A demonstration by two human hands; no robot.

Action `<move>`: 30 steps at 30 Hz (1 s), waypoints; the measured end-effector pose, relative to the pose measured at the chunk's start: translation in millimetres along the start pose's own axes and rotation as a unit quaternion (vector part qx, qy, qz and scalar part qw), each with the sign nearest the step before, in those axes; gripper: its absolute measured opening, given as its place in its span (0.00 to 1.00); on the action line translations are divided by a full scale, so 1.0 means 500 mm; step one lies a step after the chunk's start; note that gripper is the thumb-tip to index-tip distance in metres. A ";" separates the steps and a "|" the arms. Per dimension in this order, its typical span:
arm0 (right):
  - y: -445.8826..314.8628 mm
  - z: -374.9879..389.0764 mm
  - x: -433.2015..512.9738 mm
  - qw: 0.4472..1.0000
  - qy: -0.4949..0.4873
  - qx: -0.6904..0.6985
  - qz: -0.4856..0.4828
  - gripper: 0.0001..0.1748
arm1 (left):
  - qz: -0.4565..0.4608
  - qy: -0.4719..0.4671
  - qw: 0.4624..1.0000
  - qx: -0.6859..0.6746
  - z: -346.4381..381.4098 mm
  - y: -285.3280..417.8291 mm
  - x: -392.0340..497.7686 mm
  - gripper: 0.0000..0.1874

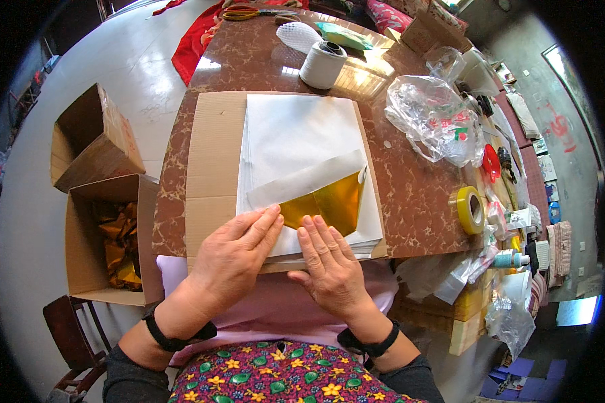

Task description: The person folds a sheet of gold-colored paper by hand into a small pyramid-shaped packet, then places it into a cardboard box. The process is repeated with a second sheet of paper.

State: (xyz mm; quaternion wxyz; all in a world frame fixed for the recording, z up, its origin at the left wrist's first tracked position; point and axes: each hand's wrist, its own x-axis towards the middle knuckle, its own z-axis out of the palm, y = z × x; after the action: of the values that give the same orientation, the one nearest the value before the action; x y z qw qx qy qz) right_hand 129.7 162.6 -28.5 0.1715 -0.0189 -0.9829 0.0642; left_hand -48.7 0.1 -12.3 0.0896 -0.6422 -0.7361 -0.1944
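Note:
A sheet of gold foil paper (333,199) with a white back lies partly folded on a stack of white paper sheets (302,126). Under the stack is a flat piece of corrugated cardboard (214,151). My left hand (239,252) presses flat on the lower left edge of the folded piece, fingers together. My right hand (330,262) rests flat at its lower edge, fingertips on the gold side. Neither hand grips anything. The palms hide part of the lower edges of the stack.
Thread cone (323,65) stands beyond the stack. At right lie a clear plastic bag (431,118) and a yellow tape roll (470,210). Scissors (242,12) lie at the far edge. On the left, an open carton (148,242) holds crumpled gold foil pieces (121,247), beside another carton (101,146).

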 end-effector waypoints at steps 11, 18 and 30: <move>0.012 -0.043 -0.028 0.997 0.044 -0.056 0.027 0.38 | -0.039 0.025 0.999 -0.005 -0.012 -0.003 -0.012 0.24; -0.051 0.018 0.095 0.993 0.075 0.084 -0.041 0.38 | -0.045 0.035 0.997 -0.047 -0.004 -0.014 -0.017 0.25; -0.019 0.002 0.021 0.999 0.045 0.012 -0.017 0.32 | -0.044 0.017 0.999 -0.008 -0.007 -0.011 -0.023 0.24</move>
State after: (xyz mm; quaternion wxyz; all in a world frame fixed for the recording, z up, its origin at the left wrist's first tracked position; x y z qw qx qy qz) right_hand 119.3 153.9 -24.9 0.2170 -0.0031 -0.9735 0.0726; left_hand -52.9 -12.3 -14.6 0.0882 -0.6062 -0.7608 -0.2144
